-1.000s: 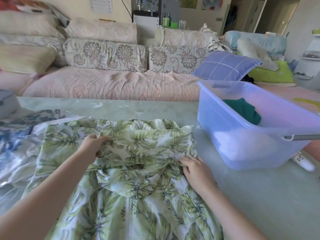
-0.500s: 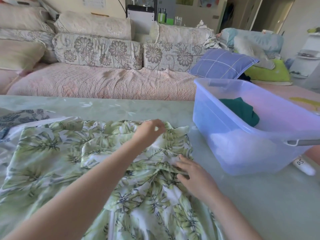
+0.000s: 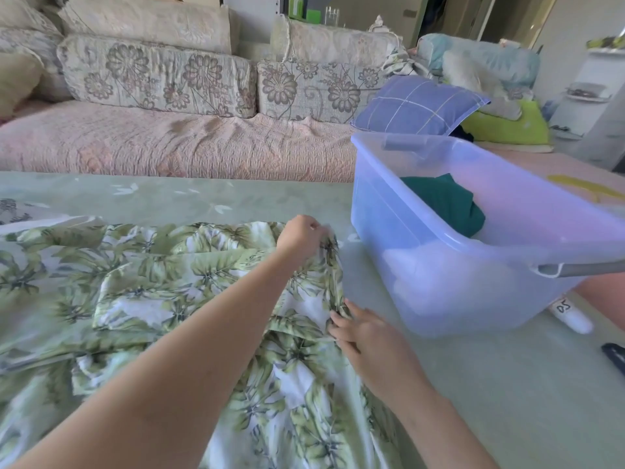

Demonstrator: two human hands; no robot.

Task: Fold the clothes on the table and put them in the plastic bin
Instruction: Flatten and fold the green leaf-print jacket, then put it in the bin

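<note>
A green leaf-print garment [image 3: 152, 289] lies spread over the pale green table [image 3: 473, 384]. My left hand [image 3: 299, 236] reaches across it and pinches its far right corner. Lower down, my right hand [image 3: 363, 333] lies on the garment's right edge, fingertips pinching the cloth there. Right of both hands stands the translucent blue plastic bin [image 3: 456, 265]. Inside it are a dark green folded cloth [image 3: 443, 201] and something white at the bottom.
Another patterned cloth [image 3: 13, 211] shows at the far left of the table. A small white cylinder marked 05 [image 3: 570, 314] and a dark object [image 3: 615, 357] lie by the bin's right side. A sofa with cushions [image 3: 169, 140] runs behind the table.
My left hand has moved from the garment's middle top edge rightward to its far right corner. My right hand has stayed on the right edge.
</note>
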